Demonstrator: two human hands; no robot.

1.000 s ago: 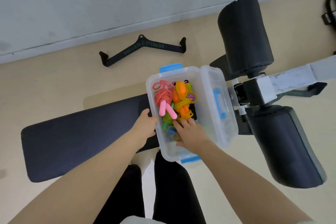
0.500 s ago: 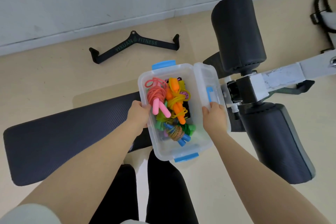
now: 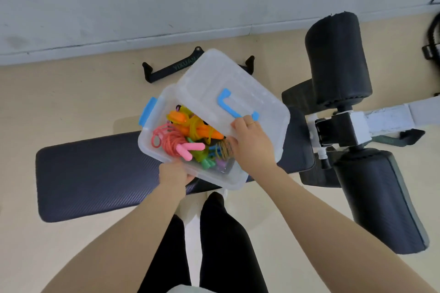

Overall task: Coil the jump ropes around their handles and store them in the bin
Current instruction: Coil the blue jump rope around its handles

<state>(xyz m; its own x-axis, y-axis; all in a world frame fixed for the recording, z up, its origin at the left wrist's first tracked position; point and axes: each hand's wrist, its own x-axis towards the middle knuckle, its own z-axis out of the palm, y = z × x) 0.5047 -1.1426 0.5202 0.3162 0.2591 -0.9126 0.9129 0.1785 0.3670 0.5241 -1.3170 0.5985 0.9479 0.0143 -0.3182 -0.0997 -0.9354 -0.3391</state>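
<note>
A clear plastic bin (image 3: 152, 150) with blue latches rests on the dark bench pad. Inside lie several coiled jump ropes: a pink one (image 3: 177, 144), an orange one with yellow cord (image 3: 195, 126), and green and blue ones beneath. My left hand (image 3: 173, 173) grips the bin's near rim. My right hand (image 3: 250, 143) holds the near edge of the clear lid (image 3: 228, 88), which has a blue handle. The lid hangs tilted over the right half of the bin and hides part of the ropes.
The bench pad (image 3: 95, 173) stretches to the left. Black foam rollers (image 3: 338, 59) and a white metal frame (image 3: 385, 119) stand to the right. A black cable-machine handle (image 3: 166, 71) lies on the beige floor by the wall. My legs are below the bin.
My right hand left the ropes inside the bin, took the lid lying at the right, and swung it up over the bin. The bin has turned. My left hand stays on its rim.
</note>
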